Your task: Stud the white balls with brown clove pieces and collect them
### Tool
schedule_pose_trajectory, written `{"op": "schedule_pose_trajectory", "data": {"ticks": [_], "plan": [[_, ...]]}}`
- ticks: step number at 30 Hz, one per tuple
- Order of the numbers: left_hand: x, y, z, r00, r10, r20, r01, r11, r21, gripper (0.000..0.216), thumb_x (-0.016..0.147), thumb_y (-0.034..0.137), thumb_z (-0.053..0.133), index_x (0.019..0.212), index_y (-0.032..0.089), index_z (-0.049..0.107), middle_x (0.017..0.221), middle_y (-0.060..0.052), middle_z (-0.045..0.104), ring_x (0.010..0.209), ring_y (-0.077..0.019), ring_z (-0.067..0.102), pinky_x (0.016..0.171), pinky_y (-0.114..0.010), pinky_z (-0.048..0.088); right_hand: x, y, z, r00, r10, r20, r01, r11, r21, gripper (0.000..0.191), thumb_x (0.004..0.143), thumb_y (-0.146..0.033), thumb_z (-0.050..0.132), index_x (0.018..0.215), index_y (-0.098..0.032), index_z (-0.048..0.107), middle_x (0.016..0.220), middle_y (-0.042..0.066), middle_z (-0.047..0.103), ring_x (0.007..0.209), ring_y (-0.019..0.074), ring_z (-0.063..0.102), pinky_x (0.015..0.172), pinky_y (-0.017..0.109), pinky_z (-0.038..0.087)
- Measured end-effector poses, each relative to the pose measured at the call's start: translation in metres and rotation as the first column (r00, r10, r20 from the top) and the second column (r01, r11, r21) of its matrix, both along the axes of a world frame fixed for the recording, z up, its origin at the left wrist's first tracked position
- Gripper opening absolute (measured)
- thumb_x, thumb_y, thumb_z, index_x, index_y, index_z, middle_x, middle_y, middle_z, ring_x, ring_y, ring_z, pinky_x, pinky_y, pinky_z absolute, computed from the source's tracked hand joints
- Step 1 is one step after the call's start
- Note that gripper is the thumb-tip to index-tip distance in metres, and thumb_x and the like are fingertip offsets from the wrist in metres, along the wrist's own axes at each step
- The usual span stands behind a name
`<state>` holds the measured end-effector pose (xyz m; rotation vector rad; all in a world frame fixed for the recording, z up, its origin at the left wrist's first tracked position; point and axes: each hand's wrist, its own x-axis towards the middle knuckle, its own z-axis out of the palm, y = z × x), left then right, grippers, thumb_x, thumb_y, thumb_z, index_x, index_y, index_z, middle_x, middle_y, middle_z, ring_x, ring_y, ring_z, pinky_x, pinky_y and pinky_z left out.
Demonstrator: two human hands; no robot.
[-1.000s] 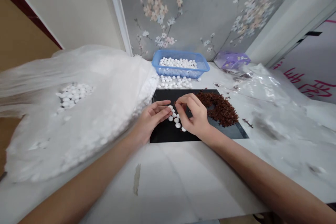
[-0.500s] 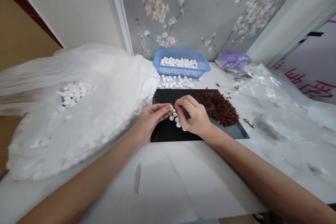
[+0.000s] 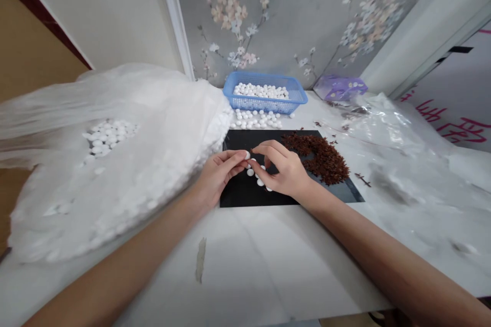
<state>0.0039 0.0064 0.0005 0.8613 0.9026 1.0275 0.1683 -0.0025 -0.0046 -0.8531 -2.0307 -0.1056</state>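
Between the thumb and finger of my left hand (image 3: 220, 173) is a small round white piece (image 3: 247, 155), like a button or bead. My right hand (image 3: 282, 168) is pinched close beside it, with a tiny brown piece (image 3: 251, 150) at its fingertips, like those in the heap. Below the hands, several loose white pieces (image 3: 250, 172) lie on a black mat (image 3: 240, 191). A heap of small spiky reddish-brown pieces (image 3: 328, 161) covers the mat's right side. My right fingers hide part of the white pieces.
A blue basket (image 3: 264, 108) of white pieces stands at the back, with more white pieces (image 3: 255, 119) before it. On the left bulges a big translucent bag (image 3: 153, 127) full of them. Clear plastic (image 3: 399, 127) and a purple packet (image 3: 341, 88) lie on the right.
My left hand has shifted slightly left with the white piece. My right fingertips have moved left too, nearer to it, and the brown piece now shows more plainly.
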Motion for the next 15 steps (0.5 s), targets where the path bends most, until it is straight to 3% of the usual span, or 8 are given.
{"op": "schedule_pose_trajectory", "data": {"ticks": [7, 15], "plan": [[0.0003, -0.0002, 0.0004, 1.0, -0.002, 0.009, 0.002, 1.0, 0.001, 0.013, 0.065, 0.029, 0.074, 0.07, 0.018, 0.071, 0.071, 0.002, 0.068, 0.07, -0.0086, 0.061, 0.076, -0.022, 0.049, 0.0006, 0.0014, -0.0006, 1.0, -0.003, 0.026, 0.002, 0.999, 0.04, 0.015, 0.085, -0.017, 0.055, 0.099, -0.019, 0.052, 0.09, 0.007, 0.063, 0.079, 0.015, 0.063, 0.057, 0.023, 0.052], [0.0001, 0.0009, -0.0011, 1.0, 0.007, 0.003, -0.007, 1.0, 0.009, 0.014, 0.065, 0.03, 0.074, 0.07, 0.018, 0.071, 0.07, 0.002, 0.068, 0.069, -0.0085, 0.061, 0.074, -0.021, 0.049, -0.003, 0.0001, -0.0028, 0.999, 0.022, -0.045, -0.023, 0.999, -0.031, 0.012, 0.086, -0.017, 0.052, 0.098, -0.019, 0.053, 0.09, 0.006, 0.062, 0.069, 0.0116, 0.06, 0.058, 0.023, 0.053]]}}
